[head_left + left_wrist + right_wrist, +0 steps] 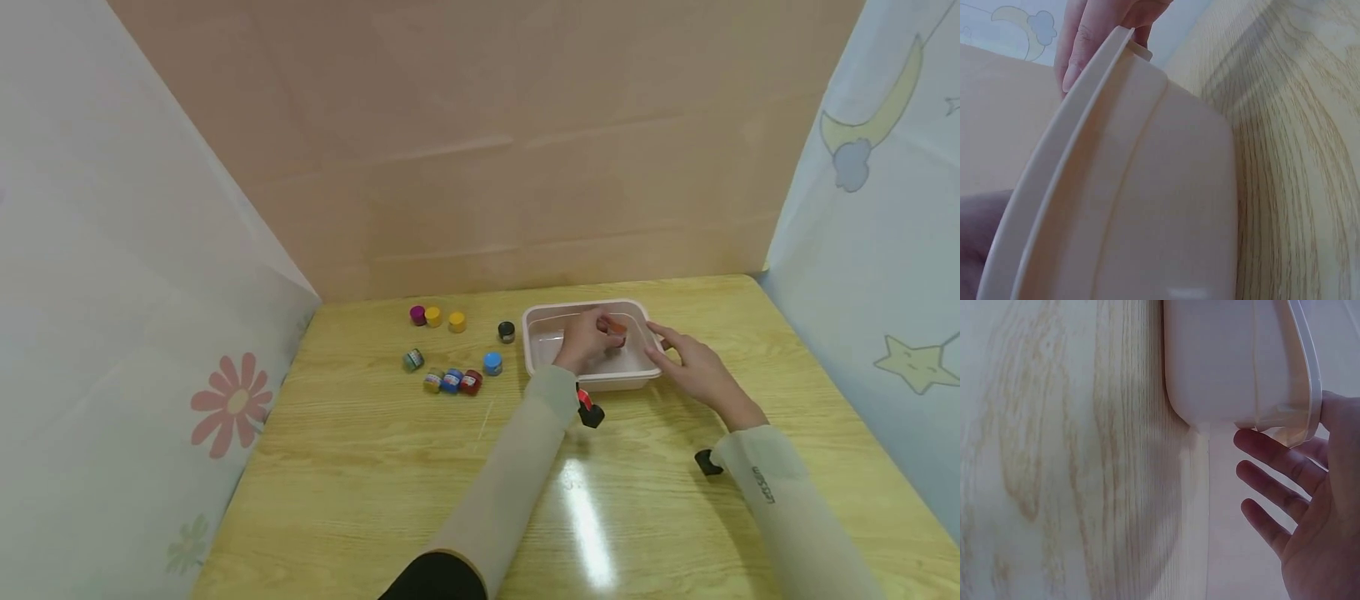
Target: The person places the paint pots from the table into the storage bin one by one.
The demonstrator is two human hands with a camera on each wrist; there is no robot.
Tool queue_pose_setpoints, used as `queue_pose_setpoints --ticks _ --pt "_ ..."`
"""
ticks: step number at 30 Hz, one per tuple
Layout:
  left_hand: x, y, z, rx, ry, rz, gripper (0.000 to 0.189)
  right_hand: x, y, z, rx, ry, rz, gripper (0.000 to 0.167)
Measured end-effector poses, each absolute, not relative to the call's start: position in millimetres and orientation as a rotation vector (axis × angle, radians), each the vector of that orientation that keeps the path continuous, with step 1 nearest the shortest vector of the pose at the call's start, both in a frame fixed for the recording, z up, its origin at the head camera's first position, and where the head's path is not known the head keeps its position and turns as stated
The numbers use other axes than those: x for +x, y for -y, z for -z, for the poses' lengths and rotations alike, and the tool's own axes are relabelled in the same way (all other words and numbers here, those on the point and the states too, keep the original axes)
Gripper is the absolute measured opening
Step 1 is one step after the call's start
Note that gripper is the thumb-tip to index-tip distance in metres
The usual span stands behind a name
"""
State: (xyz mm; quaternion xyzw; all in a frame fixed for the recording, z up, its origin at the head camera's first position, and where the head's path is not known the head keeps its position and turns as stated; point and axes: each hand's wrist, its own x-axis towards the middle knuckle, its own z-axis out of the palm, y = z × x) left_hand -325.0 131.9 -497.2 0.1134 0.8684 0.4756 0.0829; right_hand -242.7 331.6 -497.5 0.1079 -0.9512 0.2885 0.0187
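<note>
A pale pink plastic tub [618,384] stands near the back of the wooden table. My left hand [582,340] reaches over its front rim and holds a small paint jar [617,329] with an orange top inside it. At the tub's right end, my right hand [697,367] grips the rim, thumb on top and a finger beneath, as the right wrist view shows; the other fingers are spread. In the left wrist view the tub's wall [1175,187] hides most of the left hand [982,234] and the jar.
Left of the tub stand a black-lidded jar [506,332] and a blue-lidded jar [492,363]. Yellow [457,322] and purple [418,315] lids show farther back. Several jars lie on their sides nearer, a red one [471,382] among them. A brown backdrop [450,167] rises behind the table.
</note>
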Motion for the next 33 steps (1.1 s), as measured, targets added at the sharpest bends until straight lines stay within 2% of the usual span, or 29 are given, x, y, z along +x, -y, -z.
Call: queue_pose_setpoints --ticks 23,33 --pt "-322.1 -136.5 499.6 0.437 -2.719 -1.098 0.029 -241.3 -331.0 496.6 0.334 2.946 -0.863 0.062" --pt "-324.0 -135.9 497.2 0.421 -2.673 -1.111 0.032 -241.6 -329.3 496.2 0.328 2.952 -0.876 0.062"
